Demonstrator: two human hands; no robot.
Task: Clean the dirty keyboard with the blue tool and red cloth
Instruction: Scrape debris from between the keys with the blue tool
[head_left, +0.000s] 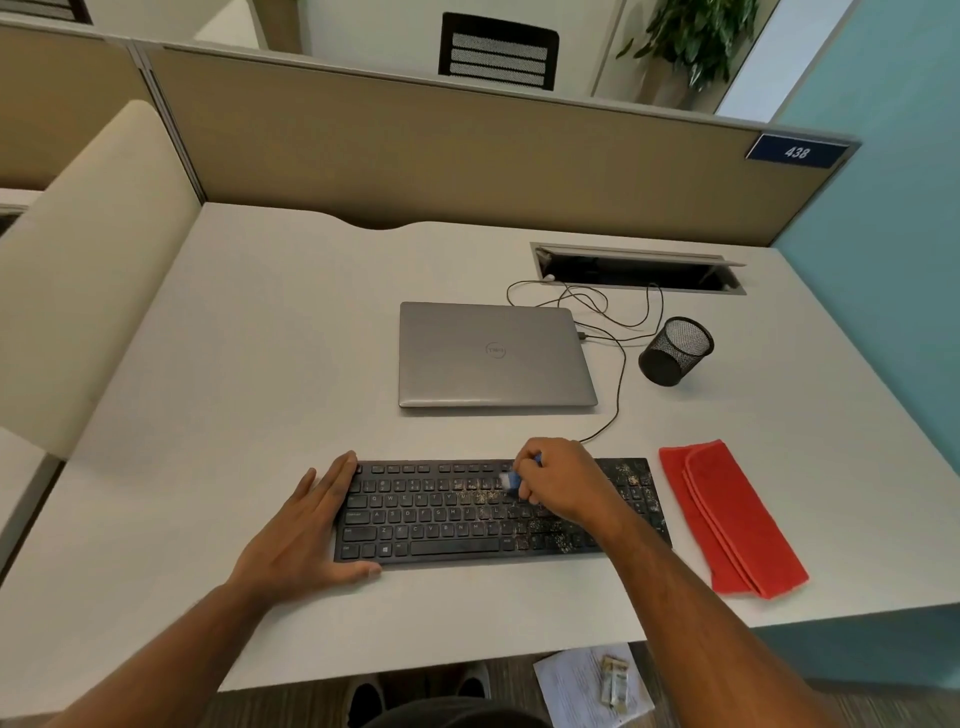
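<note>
A black keyboard (441, 519) lies near the desk's front edge, with pale crumbs scattered over its middle and right keys. My right hand (563, 480) grips a small blue tool (513, 480) whose white tip touches the upper middle keys. My left hand (306, 530) rests flat against the keyboard's left end, fingers straight, thumb along the front edge. A folded red cloth (732, 519) lies on the desk to the right of the keyboard, untouched.
A shut grey laptop (493, 356) lies behind the keyboard. A black mesh cup (675, 351) lies tipped to its right, with thin black cables (618, 364) running to an open cable hatch (639, 270). Beige partitions (441, 150) wall the desk. Papers (592, 686) lie on the floor.
</note>
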